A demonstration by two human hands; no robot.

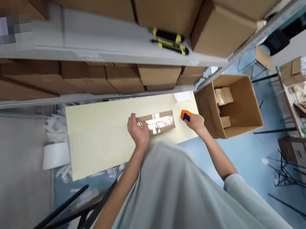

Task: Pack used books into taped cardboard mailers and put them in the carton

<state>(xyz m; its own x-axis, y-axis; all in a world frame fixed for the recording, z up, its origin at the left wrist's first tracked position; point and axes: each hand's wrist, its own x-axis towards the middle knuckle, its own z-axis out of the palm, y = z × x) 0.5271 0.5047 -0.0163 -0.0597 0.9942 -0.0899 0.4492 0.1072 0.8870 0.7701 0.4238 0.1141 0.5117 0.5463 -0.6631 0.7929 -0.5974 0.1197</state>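
Observation:
A long, narrow cardboard box (168,120) lies on the pale table, with shiny clear tape along its top and across it. My left hand (139,131) grips the box's left end, its fingers at the far side and the thumb nearer me. To the right of the box, a short gap away, my right hand (196,122) is closed round an orange and dark blue tape dispenser (186,114). The palm hides most of the dispenser's body.
The pale table (96,137) stands under shelves of cardboard boxes (161,73). Two black-and-yellow utility knives (169,41) lie on the upper shelf (102,34). At the table's right, a large open carton (240,130) holds several small boxes. A white card (182,97) lies at the back right.

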